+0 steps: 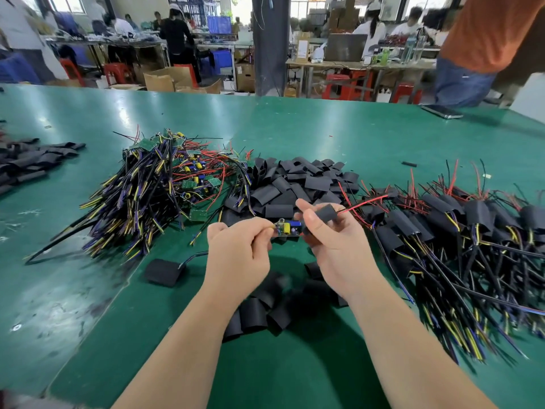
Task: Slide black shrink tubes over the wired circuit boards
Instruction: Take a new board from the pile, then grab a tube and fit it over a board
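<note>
Two grips: left hand [239, 252] pinches circuit board [290, 227], right hand [336, 240] pinches shrink tube [326, 215]; their junction hidden behind right hand.

The table [354, 134] is covered in a green sheet, glossy where light is reflected, scuffed and dulled at the left. The shrink tubes [295, 184] are matt black, probably soft plastic. The wires [132, 208] are sheathed in smooth coloured plastic. The boxes [165, 79] behind are made of plain brown cardboard.

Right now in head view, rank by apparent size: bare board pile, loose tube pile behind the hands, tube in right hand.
1. bare board pile
2. loose tube pile
3. tube in the right hand, smallest despite being nearest the camera
</note>
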Tool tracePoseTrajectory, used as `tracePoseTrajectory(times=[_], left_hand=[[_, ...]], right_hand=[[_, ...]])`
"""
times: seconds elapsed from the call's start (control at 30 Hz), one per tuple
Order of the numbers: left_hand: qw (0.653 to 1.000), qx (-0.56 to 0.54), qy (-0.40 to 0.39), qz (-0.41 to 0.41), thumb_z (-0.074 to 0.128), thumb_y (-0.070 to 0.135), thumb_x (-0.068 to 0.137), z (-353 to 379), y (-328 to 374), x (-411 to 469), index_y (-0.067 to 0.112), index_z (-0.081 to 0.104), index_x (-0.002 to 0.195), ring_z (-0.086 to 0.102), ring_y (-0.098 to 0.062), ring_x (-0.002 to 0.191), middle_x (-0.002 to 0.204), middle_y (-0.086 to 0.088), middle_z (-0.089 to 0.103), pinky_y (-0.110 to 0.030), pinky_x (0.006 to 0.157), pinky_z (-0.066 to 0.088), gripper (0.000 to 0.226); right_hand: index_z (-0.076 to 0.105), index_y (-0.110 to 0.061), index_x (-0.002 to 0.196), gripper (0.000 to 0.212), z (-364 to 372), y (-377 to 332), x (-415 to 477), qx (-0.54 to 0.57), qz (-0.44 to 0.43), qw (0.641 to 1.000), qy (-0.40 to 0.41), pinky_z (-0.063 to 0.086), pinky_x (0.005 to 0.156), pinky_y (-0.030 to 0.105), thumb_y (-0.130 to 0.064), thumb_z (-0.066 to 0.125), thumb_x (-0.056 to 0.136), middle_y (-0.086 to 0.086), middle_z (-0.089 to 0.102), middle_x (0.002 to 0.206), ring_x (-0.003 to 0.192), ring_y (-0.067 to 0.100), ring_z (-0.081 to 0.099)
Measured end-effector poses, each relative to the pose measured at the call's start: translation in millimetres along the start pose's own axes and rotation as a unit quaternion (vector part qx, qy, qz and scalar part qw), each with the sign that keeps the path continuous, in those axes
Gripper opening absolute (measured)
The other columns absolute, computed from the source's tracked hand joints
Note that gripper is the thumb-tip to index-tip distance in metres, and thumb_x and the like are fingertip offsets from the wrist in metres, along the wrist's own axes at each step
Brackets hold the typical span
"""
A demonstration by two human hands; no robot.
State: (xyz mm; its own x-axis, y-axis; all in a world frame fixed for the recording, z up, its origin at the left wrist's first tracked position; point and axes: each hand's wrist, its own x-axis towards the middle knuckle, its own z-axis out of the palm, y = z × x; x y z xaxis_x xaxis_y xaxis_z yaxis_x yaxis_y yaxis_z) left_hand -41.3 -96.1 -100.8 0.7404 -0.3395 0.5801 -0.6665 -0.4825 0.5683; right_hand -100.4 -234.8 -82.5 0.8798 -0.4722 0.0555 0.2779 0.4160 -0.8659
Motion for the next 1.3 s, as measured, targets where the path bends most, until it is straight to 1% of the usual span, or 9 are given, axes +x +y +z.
tracePoseTrajectory(times=[0.1, 0.17, 0.3, 0.43, 0.57, 0.73, 0.9, 1.17, 1.3], left_hand=[[0.999, -0.037, 0.001, -0.013, 0.048, 0.019, 0.088, -2.1, -1.6, 1.3, 0.02, 0.067, 0.081, 0.046, -0.003, 0.045, 0.057, 0.013, 0.059, -0.04, 0.081, 0.039, 0.02], [0.998, -0.056, 0.012, -0.025, 0.049, 0.019, 0.088, -3.9, -3.1, 2.5, 0.017, 0.068, 0.082, 0.048, -0.005, 0.045, 0.056, 0.014, 0.058, -0.047, 0.074, 0.047, 0.02], [0.996, -0.068, 0.029, -0.046, 0.048, 0.021, 0.087, -4.7, -5.5, 3.4, 0.013, 0.069, 0.082, 0.059, -0.019, 0.051, 0.058, 0.01, 0.062, -0.045, 0.065, 0.051, 0.023], [0.996, -0.07, 0.029, -0.056, 0.046, 0.021, 0.087, -4.9, -5.1, 3.4, 0.016, 0.068, 0.08, 0.057, -0.014, 0.051, 0.057, 0.012, 0.06, -0.044, 0.064, 0.051, 0.023], [0.997, -0.058, 0.036, -0.04, 0.048, 0.019, 0.087, -4.7, -3.8, 2.6, 0.016, 0.068, 0.078, 0.053, -0.017, 0.045, 0.055, 0.011, 0.06, -0.051, 0.065, 0.049, 0.022], [0.999, 0.012, 0.032, 0.008, 0.05, 0.016, 0.088, -3.9, -0.5, -0.7, 0.02, 0.064, 0.074, 0.045, -0.015, 0.043, 0.056, 0.008, 0.059, -0.037, 0.077, 0.031, 0.02], [0.997, 0.04, 0.023, 0.056, 0.051, 0.01, 0.085, -1.5, 0.8, -1.7, 0.021, 0.057, 0.066, 0.04, -0.014, 0.045, 0.055, 0.008, 0.054, -0.037, 0.071, 0.03, 0.022], [0.995, 0.034, 0.046, 0.079, 0.06, 0.016, 0.086, 2.6, 3.1, -1.8, 0.022, 0.071, 0.079, 0.052, -0.011, 0.054, 0.064, 0.01, 0.066, -0.037, 0.071, 0.028, 0.014], [0.991, 0.061, 0.065, 0.104, 0.069, 0.017, 0.081, 2.6, -0.1, -1.4, 0.018, 0.077, 0.087, 0.04, -0.011, 0.06, 0.058, 0.008, 0.061, -0.034, 0.07, 0.025, 0.011]], right_hand=[[0.063, -0.018, 0.096, 0.02, -4.7, -1.5, 0.8, -0.119, -0.017, 0.993, 0.018, 0.034, 0.059, 0.021, -0.006, 0.07, 0.081, 0.005, 0.06, 0.073, 0.064, 0.019, 0.045], [0.064, -0.015, 0.101, 0.027, -4.8, -3.9, 0.7, -0.078, 0.002, 0.997, -0.018, 0.033, 0.054, 0.02, -0.006, 0.07, 0.077, -0.004, 0.058, 0.062, 0.054, 0.01, 0.042], [0.065, -0.006, 0.098, 0.031, -3.1, -8.0, -1.4, 0.002, 0.027, 0.997, -0.077, 0.047, 0.057, 0.017, -0.008, 0.069, 0.068, 0.004, 0.067, 0.074, 0.061, 0.012, 0.058], [0.066, -0.005, 0.098, 0.031, -4.8, -7.7, -1.8, -0.013, 0.014, 0.995, -0.097, 0.052, 0.064, 0.017, -0.01, 0.068, 0.068, 0.007, 0.07, 0.081, 0.067, 0.014, 0.067], [0.068, -0.005, 0.092, 0.027, -3.1, -3.6, -0.9, -0.027, -0.007, 0.997, -0.07, 0.053, 0.061, 0.017, -0.013, 0.069, 0.067, 0.006, 0.073, 0.077, 0.066, 0.016, 0.07], [0.069, -0.006, 0.074, 0.019, -2.5, -1.4, 0.8, -0.042, -0.001, 0.999, -0.006, 0.052, 0.056, 0.017, -0.021, 0.074, 0.065, 0.007, 0.073, 0.074, 0.063, 0.016, 0.07], [0.067, -0.003, 0.075, 0.02, -0.7, -0.1, -0.6, -0.022, 0.048, 0.998, -0.044, 0.053, 0.055, 0.019, -0.019, 0.073, 0.065, 0.01, 0.071, 0.075, 0.059, 0.017, 0.069], [0.064, -0.011, 0.098, 0.028, -2.4, 0.0, 0.6, 0.011, 0.044, 0.999, -0.027, 0.051, 0.053, 0.017, -0.018, 0.07, 0.072, 0.004, 0.071, 0.076, 0.057, 0.012, 0.067], [0.06, -0.018, 0.12, 0.039, -5.2, 7.4, 3.1, -0.13, -0.003, 0.991, -0.025, 0.052, 0.058, 0.02, -0.002, 0.067, 0.085, 0.001, 0.07, 0.077, 0.063, 0.013, 0.066]])
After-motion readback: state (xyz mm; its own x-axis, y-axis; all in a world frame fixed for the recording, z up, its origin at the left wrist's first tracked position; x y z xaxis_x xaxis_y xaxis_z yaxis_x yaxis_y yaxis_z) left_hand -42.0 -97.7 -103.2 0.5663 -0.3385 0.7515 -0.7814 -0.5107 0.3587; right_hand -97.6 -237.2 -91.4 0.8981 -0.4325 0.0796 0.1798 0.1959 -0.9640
